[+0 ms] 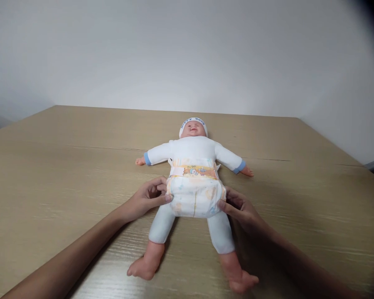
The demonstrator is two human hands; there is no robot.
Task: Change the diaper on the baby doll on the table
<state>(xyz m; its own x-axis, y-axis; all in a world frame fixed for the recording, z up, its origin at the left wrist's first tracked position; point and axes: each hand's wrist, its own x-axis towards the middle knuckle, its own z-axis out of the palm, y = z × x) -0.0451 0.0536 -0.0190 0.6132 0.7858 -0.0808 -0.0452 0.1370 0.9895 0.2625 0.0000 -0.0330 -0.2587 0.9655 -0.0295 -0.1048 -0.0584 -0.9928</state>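
A baby doll in a white suit with blue cuffs lies on its back, head away from me, arms and legs spread. Around its hips and belly sits a white diaper with a printed orange waistband, a tape strip lying across its left part. My left hand pinches the diaper's left edge by the hip, thumb on top. At the opposite hip, my right hand has its thumb on the diaper's right edge, with the fingers tucked behind. The fingertips of both hands are partly hidden.
The doll rests on a wide wooden table with a thin seam running across it. Behind the table's far edge rises a pale wall. Dark objects show at the far left and right margins, too cut off to name.
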